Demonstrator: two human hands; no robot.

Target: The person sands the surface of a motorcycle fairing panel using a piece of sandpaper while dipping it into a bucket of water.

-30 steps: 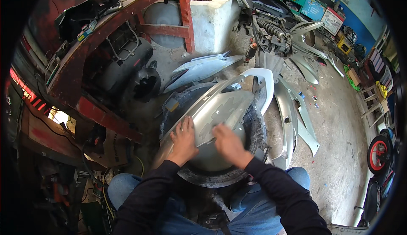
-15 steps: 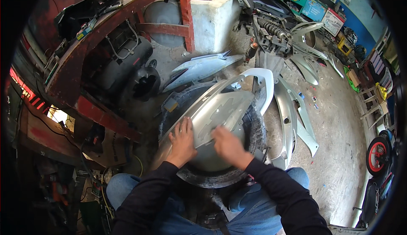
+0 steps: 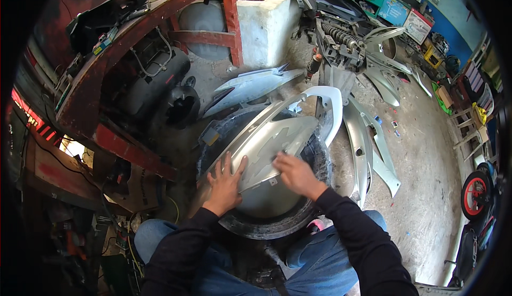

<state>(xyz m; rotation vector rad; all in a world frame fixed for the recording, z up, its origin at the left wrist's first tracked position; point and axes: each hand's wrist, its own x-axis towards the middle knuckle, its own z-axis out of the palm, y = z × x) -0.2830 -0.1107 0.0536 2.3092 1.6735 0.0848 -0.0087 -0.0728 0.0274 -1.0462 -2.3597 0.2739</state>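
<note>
A champagne-silver motorcycle body panel (image 3: 300, 128) with a jagged, duller grey patch along its middle lies tilted across a round black tub (image 3: 266, 231). My left hand (image 3: 224, 186) rests on the panel's near left part, fingers spread and pressing on the surface. Over the patch, near the lower right edge, my right hand (image 3: 297, 172) is closed with the fingertips against the panel. A small dark bit shows at its fingertips, too little to name. A white curved grab-rail-like piece (image 3: 336, 112) stands at the panel's far end.
Right of the tub lie more silver and pale fairing pieces (image 3: 362, 146). Behind it, a pale blue panel (image 3: 250, 89) is on the floor. A partly stripped motorcycle (image 3: 341, 40) stands at the back. At left are a red frame bench (image 3: 133, 149) and a dark air compressor (image 3: 160, 72).
My right hand has moved slightly right and up along the panel. My left hand has slid a little left and down, its fingers now wider apart.
</note>
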